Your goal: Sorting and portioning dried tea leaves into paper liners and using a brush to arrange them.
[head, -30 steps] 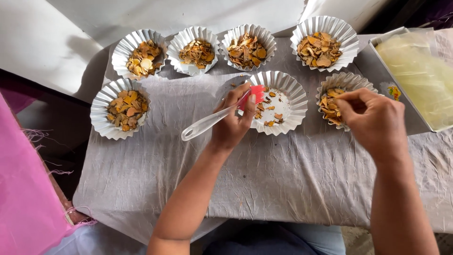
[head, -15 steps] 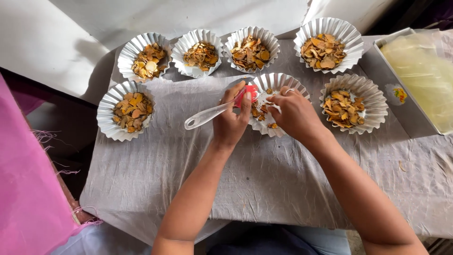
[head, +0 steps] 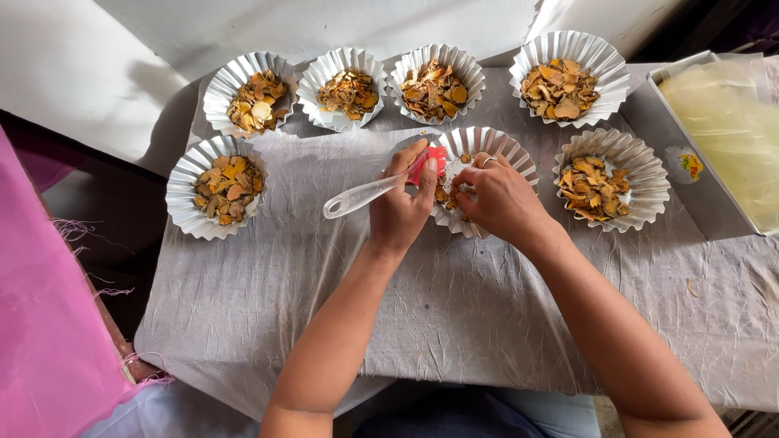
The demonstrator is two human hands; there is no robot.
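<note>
Pleated white paper makes up the middle cup (head: pixel 519 154) on the cloth-covered table (head: pixel 454 308), so it likely handles light, flimsy and easily crushed; steadying its rim seems wiser than squeezing. Left hand (head: pixel 402 207) grips a small spatula (head: pixel 369 193), clear handle and red tip, at the neck. Right hand (head: pixel 501 199) pinches, fingers narrowed, among dried orange-brown chips (head: pixel 442 195), which look brittle and weightless.

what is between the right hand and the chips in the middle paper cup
Nothing visible. The right hand is already over the middle paper cup, its fingers down among the dried chips. The left hand holds the red-tipped scoop at the cup's left rim, beside the right hand, not under it.
</note>
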